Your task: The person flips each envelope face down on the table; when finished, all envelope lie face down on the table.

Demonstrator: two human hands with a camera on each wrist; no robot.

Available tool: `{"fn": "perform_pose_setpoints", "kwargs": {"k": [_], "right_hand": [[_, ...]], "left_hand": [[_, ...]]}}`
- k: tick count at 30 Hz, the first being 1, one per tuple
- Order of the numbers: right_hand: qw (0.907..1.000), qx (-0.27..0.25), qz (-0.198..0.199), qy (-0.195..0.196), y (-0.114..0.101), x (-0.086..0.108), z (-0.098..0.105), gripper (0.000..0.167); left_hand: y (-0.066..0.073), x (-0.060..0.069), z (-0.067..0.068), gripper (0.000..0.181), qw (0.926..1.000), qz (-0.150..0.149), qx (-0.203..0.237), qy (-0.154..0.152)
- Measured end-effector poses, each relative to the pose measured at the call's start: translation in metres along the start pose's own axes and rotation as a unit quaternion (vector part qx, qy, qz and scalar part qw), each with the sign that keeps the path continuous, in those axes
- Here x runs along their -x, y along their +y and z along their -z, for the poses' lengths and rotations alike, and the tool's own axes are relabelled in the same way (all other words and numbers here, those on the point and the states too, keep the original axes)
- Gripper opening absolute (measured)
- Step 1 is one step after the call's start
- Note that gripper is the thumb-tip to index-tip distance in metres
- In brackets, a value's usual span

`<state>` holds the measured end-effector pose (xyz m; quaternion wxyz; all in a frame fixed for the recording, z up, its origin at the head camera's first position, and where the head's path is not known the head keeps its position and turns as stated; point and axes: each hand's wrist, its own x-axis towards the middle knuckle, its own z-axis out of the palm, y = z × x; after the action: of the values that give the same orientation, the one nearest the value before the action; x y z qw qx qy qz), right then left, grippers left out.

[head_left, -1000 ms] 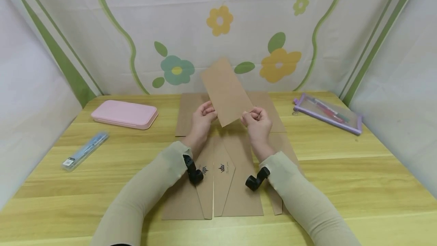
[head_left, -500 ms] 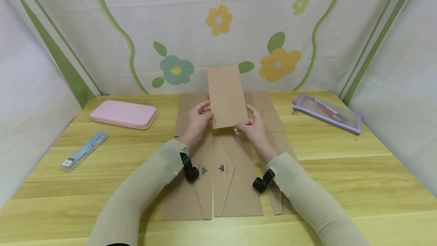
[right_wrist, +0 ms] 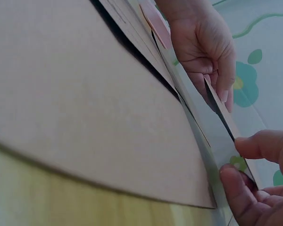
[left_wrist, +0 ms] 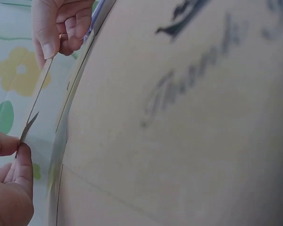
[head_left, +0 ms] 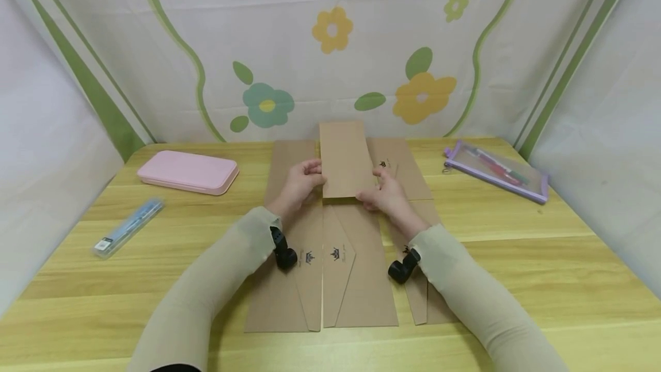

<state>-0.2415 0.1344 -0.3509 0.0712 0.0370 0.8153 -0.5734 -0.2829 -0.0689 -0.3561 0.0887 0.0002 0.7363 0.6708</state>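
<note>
A plain brown kraft envelope is held above the back row of envelopes, its blank face toward the head camera. My left hand pinches its left edge near the bottom. At the lower right corner, my right hand grips it between thumb and fingers. Both wrist views show the held envelope edge-on, apart from those on the table. Beneath lie more envelopes: back left, back right, front left, front middle and front right. Several show a flap with a crown print.
On the left of the wooden table lie a pink case and a clear narrow box with blue contents. A purple-edged mesh pouch with pens lies at the right. Behind the table hangs a flowered cloth.
The envelope has turned from a slant to nearly straight and come down toward the table. My right hand has shifted its grip at the lower right corner; the left stays at the left edge.
</note>
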Motion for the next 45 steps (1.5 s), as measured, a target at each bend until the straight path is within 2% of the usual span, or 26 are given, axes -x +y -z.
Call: {"fn": "perform_pose_setpoints", "kwargs": {"k": [6,12,21,30,36,40,45], "right_hand": [[0.9962,0.084,-0.02,-0.001,-0.004,-0.005,0.002,0.079],[0.9931,0.113,-0.032,-0.006,-0.003,-0.01,0.002,0.074],[0.9893,0.143,-0.028,-0.002,0.0,-0.011,0.0,0.074],[0.9875,0.156,-0.022,-0.001,0.003,-0.011,-0.001,0.068],[0.9886,0.149,-0.019,0.005,0.004,-0.011,-0.001,0.064],[0.9887,0.149,-0.021,0.005,0.004,-0.01,0.0,0.063],[0.9888,0.147,-0.022,0.01,0.002,-0.01,0.001,0.065]], "left_hand": [[-0.005,-0.005,0.001,0.045,0.9992,-0.008,-0.039,0.003],[-0.007,-0.006,0.0,0.045,0.997,-0.004,-0.077,-0.007],[-0.008,-0.005,-0.002,0.052,0.9961,0.003,-0.084,-0.026],[-0.01,-0.005,-0.003,0.061,0.995,0.006,-0.098,-0.021],[-0.009,-0.003,-0.004,0.062,0.9965,0.012,-0.08,-0.02],[-0.008,-0.001,-0.006,0.058,0.9971,0.006,-0.072,-0.022],[-0.003,0.0,-0.009,0.057,0.9971,-0.015,-0.065,-0.038]]}}
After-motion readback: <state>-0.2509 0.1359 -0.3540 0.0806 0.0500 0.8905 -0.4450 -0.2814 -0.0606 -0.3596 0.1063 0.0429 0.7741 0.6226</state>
